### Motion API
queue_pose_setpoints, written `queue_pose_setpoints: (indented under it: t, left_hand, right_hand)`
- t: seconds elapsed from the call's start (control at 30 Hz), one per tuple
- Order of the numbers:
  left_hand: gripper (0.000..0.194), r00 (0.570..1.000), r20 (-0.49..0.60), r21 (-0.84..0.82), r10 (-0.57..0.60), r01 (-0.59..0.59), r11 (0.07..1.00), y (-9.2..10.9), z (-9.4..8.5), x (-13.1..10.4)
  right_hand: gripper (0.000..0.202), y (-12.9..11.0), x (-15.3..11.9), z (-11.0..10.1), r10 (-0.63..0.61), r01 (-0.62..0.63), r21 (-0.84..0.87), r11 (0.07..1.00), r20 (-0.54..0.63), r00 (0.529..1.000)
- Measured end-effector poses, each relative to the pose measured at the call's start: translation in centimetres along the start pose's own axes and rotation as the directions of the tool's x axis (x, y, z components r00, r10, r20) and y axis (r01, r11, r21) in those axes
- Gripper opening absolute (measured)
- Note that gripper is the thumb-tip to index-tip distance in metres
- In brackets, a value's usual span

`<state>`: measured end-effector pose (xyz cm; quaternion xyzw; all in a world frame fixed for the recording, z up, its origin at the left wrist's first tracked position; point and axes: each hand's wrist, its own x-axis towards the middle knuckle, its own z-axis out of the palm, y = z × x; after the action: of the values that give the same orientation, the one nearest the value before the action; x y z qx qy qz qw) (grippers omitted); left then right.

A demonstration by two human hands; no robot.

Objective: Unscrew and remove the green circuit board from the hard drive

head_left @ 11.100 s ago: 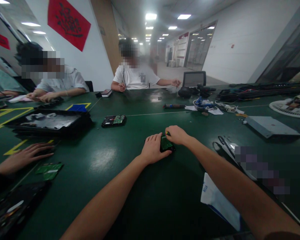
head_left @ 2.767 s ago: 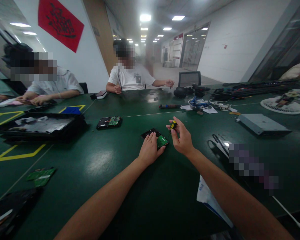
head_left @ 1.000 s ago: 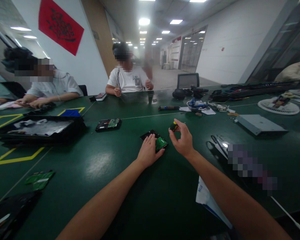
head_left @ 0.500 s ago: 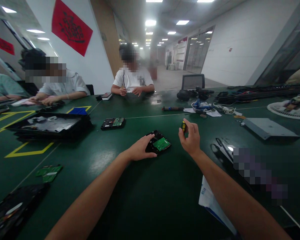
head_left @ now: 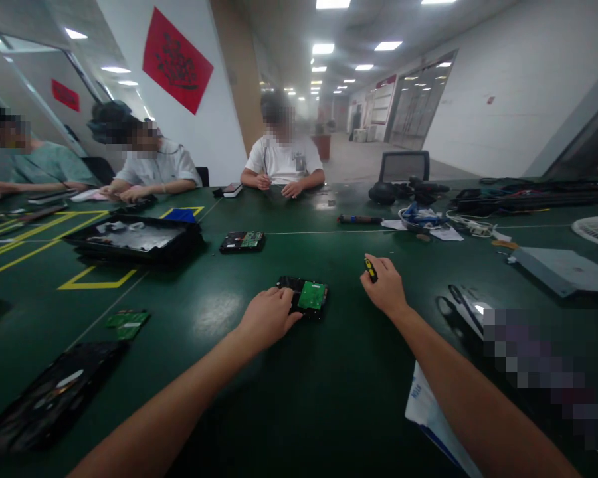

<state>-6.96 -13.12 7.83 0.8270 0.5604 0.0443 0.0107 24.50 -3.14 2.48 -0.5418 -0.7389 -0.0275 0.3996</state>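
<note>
My left hand [head_left: 268, 317] grips the left end of a black hard drive [head_left: 287, 285], fingers on top and thumb at the near edge. The drive lies on the green table, its green circuit board [head_left: 313, 296] facing up. To its right, raised over the table, my right hand [head_left: 386, 287] is closed around a small yellow-and-black handle [head_left: 371, 269] that looks like a screwdriver's; any shaft is hidden. Beyond the left hand lies a second hard drive [head_left: 242, 241]. Loose green circuit boards [head_left: 128, 323] and a large black casing [head_left: 54, 392] lie at the near left.
A black tray [head_left: 134, 240] with scraps stands at the left. Across the table sit co-workers, one facing me [head_left: 284, 159]. On the right are a grey metal box [head_left: 568, 271], a plastic packet [head_left: 423, 405] and bundled cables [head_left: 418, 216]. A cylindrical tool [head_left: 359, 219] lies farther back.
The view has swung left. The hard drive has turned so it lies straighter, and my left fingers have curled onto it. My right hand has come lower, still holding the yellow-and-black handle.
</note>
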Motion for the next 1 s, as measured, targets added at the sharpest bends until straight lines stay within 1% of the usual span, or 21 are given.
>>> queue_pose_setpoints:
  t: [0.03, 0.1, 0.17, 0.23, 0.3, 0.33, 0.4, 0.43, 0.47, 0.5, 0.57, 0.6, 0.63, 0.67, 0.7, 0.73, 0.77, 0.8, 0.87, 0.93, 1.0]
  left_hand:
    - [0.033, 0.999, -0.002, 0.033, -0.046, 0.046, 0.998, 0.3, 0.0, -1.0]
    - [0.024, 0.995, -0.016, 0.073, -0.101, 0.102, 0.992, 1.0, 0.1, -3.3]
    - [0.021, 0.99, -0.027, 0.097, -0.137, 0.139, 0.986, 1.8, 0.4, -5.5]
    - [0.02, 0.984, -0.049, 0.099, -0.169, 0.173, 0.98, 2.4, 0.6, -7.6]
    - [0.023, 0.983, -0.081, 0.061, -0.167, 0.172, 0.983, 2.7, 0.6, -9.3]
    - [0.025, 0.983, -0.079, 0.02, -0.163, 0.165, 0.986, 2.5, 0.5, -10.1]
    - [0.031, 0.986, -0.076, -0.085, -0.148, 0.141, 0.986, 1.2, 0.1, -11.3]
    - [0.035, 0.978, -0.106, -0.105, -0.181, 0.17, 0.98, 0.0, -0.2, -11.9]
    - [0.038, 0.957, -0.156, -0.089, -0.244, 0.233, 0.969, -1.6, -0.5, -12.6]
    - [0.044, 0.926, -0.209, -0.045, -0.313, 0.311, 0.949, -3.7, -0.8, -13.3]
    - [0.06, 0.849, -0.279, 0.084, -0.448, 0.486, 0.87, -8.7, -1.3, -15.2]
    - [0.07, 0.797, -0.289, 0.152, -0.53, 0.585, 0.796, -11.5, -1.4, -16.3]
    - [0.078, 0.731, -0.278, 0.209, -0.624, 0.68, 0.703, -14.2, -1.4, -17.5]
    - [0.084, 0.66, -0.241, 0.251, -0.711, 0.75, 0.612, -16.9, -1.3, -18.6]
    - [0.089, 0.605, -0.174, 0.278, -0.777, 0.787, 0.55, -19.2, -1.1, -19.7]
    - [0.092, 0.552, -0.096, 0.284, -0.828, 0.813, 0.509, -21.3, -0.9, -20.7]
    - [0.093, 0.502, -0.042, 0.274, -0.864, 0.837, 0.473, -23.1, -0.7, -21.5]
    - [0.095, 0.467, 0.004, 0.252, -0.884, 0.856, 0.452, -24.5, -0.4, -22.0]
    - [0.096, 0.449, 0.065, 0.193, -0.891, 0.871, 0.452, -26.3, 0.0, -22.5]
    - [0.099, 0.434, 0.073, 0.17, -0.898, 0.882, 0.44, -27.1, 0.2, -22.3]
    - [0.098, 0.446, 0.054, 0.155, -0.893, 0.88, 0.449, -27.4, 0.4, -21.9]
  right_hand:
    - [0.048, 0.1, 0.0, 0.2, 0.004, -0.004, -0.003, 1.0, 0.012, 1.0]
    - [0.049, 0.3, 0.0, 0.4, 0.004, -0.004, -0.012, 1.0, 0.041, 0.999]
    - [0.049, 0.4, 0.0, 0.5, 0.0, 0.001, -0.019, 1.0, 0.071, 0.997]
    - [0.049, 0.5, 0.1, 0.5, 0.003, -0.002, -0.023, 1.0, 0.068, 0.998]
    - [0.05, 0.6, 0.1, 0.4, 0.004, -0.002, -0.025, 1.0, 0.061, 0.998]
    - [0.05, 0.6, 0.1, 0.4, 0.005, -0.004, -0.026, 1.0, 0.06, 0.998]
    - [0.049, 0.6, 0.1, 0.3, 0.01, -0.008, -0.031, 0.999, 0.072, 0.997]
    - [0.049, 0.6, 0.1, 0.3, 0.014, -0.011, -0.034, 0.999, 0.079, 0.997]
    - [0.049, 0.6, 0.1, 0.3, 0.014, -0.011, -0.035, 0.999, 0.086, 0.996]
    - [0.049, 0.6, 0.1, 0.4, 0.014, -0.011, -0.035, 0.999, 0.089, 0.996]
    - [0.049, 0.6, 0.2, 0.4, 0.012, -0.009, -0.036, 0.999, 0.085, 0.996]
    - [0.049, 0.7, 0.2, 0.5, 0.011, -0.008, -0.036, 0.999, 0.084, 0.996]
    - [0.049, 0.7, 0.2, 0.5, 0.012, -0.009, -0.039, 0.999, 0.084, 0.996]
    - [0.049, 0.7, 0.3, 0.6, 0.014, -0.011, -0.041, 0.999, 0.086, 0.996]
    - [0.049, 0.8, 0.3, 0.6, 0.017, -0.013, -0.042, 0.999, 0.086, 0.996]
    - [0.049, 0.8, 0.3, 0.6, 0.018, -0.014, -0.041, 0.999, 0.085, 0.996]
    - [0.049, 0.9, 0.3, 0.6, 0.017, -0.014, -0.039, 0.999, 0.084, 0.996]
    - [0.049, 0.9, 0.3, 0.6, 0.016, -0.013, -0.037, 0.999, 0.083, 0.996]
    - [0.049, 1.0, 0.3, 0.6, 0.016, -0.013, -0.034, 0.999, 0.081, 0.997]
    - [0.05, 1.1, 0.2, 0.6, 0.018, -0.016, -0.032, 0.999, 0.082, 0.996]
    - [0.05, 1.1, 0.2, 0.6, 0.019, -0.016, -0.03, 0.999, 0.078, 0.997]
